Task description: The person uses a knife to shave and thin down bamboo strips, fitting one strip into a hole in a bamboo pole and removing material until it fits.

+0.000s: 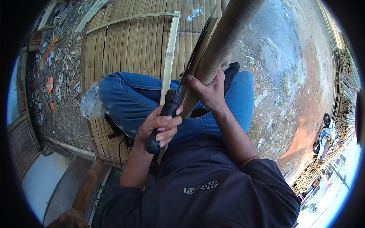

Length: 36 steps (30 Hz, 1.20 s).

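Note:
My left hand is closed round the black handle of a bladed tool, its rounded butt pointing toward me. A long, thin dark blade runs up and away from the handle, seen almost edge-on, so its shape is hard to tell. Alongside the blade stands a thick brown bamboo pole, slanting up to the right. My right hand grips the pole's lower part, thumb on the near left side by a flatter split edge. Some of its fingers are hidden behind the pole. A pale bamboo strip passes behind the tool handle.
I sit cross-legged on a bamboo-slat platform. The pale strip bends sharply at its far end, a thin arm reaching left. A clear plastic bag lies by my left knee. Littered ground is at left; a motorbike and stacked bamboo stand far right.

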Each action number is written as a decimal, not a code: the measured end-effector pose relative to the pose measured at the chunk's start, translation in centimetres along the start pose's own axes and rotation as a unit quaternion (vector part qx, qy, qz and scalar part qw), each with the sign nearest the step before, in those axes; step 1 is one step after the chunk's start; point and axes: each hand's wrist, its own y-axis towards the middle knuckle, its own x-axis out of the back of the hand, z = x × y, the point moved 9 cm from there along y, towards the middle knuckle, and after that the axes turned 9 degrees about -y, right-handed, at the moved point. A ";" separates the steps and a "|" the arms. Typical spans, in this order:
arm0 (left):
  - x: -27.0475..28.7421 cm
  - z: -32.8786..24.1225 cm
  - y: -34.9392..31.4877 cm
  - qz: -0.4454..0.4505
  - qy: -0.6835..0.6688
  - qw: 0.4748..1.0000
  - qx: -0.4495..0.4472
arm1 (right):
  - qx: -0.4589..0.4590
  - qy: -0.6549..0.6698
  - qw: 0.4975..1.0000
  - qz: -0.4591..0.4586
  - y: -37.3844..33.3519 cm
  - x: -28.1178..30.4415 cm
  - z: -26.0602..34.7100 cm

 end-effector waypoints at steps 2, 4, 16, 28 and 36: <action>-0.2 -0.1 -0.5 -0.070 0.098 0.993 0.010 | 0.009 -0.019 1.000 -0.008 -0.1 0.0 0.5; -1.0 -0.2 -0.3 -0.134 0.214 0.968 0.006 | 0.013 -0.076 0.996 -0.048 -0.4 0.6 1.0; 0.8 1.1 0.2 -0.234 0.306 0.923 0.012 | -0.011 -0.089 0.995 -0.038 -0.1 1.8 -0.8; 2.3 -15.7 0.6 -0.182 0.193 0.927 -0.263 | -0.064 0.066 0.995 -0.036 0.5 3.6 -3.1; 3.5 -26.1 -1.3 -0.385 0.424 0.708 -0.413 | -0.062 0.177 0.982 -0.013 0.8 4.1 -5.0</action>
